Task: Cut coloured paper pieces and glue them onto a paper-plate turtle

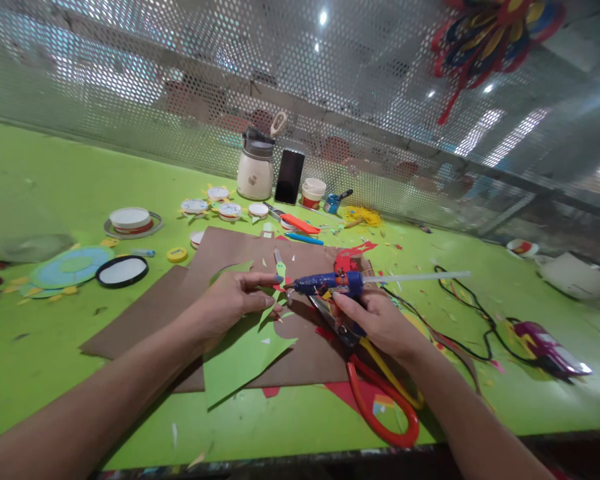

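The left hand's grip [226, 298] narrowly pinched 1 green paper cutout [281, 268]; the right hand's grip [380, 319] wrapped 1 glue gun [314, 285]. 1 jug [255, 175] and 1 phone [290, 177] stood beyond.

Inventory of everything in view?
Glue gun: 1, blue, centre
Snake-shaped paper cutout: 1, green, centre
Loop-handled scissors: 1, red-yellow, front
Flat boards: 2+, brown, centre
Paper sheet: 1, green, on boards
Slim tool: 1, orange, back
Lidded jug: 1, white, back
Phone: 1, black, beside jug
Yellow-edged discs: 3, white, back left
Flower-like disc: 1, pale blue, left
Shiny pack: 1, purple, right
Perforated metal screen: 1, grey, back
Petalled ornament: 1, multicoloured, upper right
Table: 1, green, below
Small remaining items: many, mixed, scattered
Left hand: 1, bare, at paper cutout
Right hand: 1, bare, around glue gun
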`<state>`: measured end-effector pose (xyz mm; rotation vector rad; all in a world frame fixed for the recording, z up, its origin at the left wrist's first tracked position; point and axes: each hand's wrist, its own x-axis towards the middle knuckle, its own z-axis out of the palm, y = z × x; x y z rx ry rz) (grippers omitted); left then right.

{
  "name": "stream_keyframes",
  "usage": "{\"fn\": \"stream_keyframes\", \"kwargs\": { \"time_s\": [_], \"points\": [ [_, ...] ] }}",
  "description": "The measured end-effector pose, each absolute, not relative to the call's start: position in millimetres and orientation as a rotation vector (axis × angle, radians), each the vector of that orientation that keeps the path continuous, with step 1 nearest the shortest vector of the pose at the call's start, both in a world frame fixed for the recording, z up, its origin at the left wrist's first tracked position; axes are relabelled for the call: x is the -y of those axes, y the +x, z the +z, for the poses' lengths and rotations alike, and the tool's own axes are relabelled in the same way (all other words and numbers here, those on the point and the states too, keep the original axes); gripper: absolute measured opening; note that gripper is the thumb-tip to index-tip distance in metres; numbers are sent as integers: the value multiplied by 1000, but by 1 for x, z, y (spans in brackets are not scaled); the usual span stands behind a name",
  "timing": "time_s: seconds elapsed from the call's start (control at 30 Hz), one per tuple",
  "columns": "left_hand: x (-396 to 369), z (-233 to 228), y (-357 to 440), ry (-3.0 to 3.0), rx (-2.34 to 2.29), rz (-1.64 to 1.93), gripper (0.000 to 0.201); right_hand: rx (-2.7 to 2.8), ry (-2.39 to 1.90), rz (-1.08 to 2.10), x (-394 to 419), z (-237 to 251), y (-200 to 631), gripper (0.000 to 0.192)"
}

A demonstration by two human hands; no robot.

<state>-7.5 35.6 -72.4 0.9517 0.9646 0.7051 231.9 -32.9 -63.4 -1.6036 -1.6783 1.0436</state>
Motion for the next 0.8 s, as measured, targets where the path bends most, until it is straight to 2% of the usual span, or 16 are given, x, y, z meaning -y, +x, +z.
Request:
{"fn": "stream_keyframes", "kwargs": {
  "time_s": [0.8],
  "points": [
    [-34,-73,-8,917,-958,704,41,1655,-1635,1042,34,-61,230,46]
  ]
}}
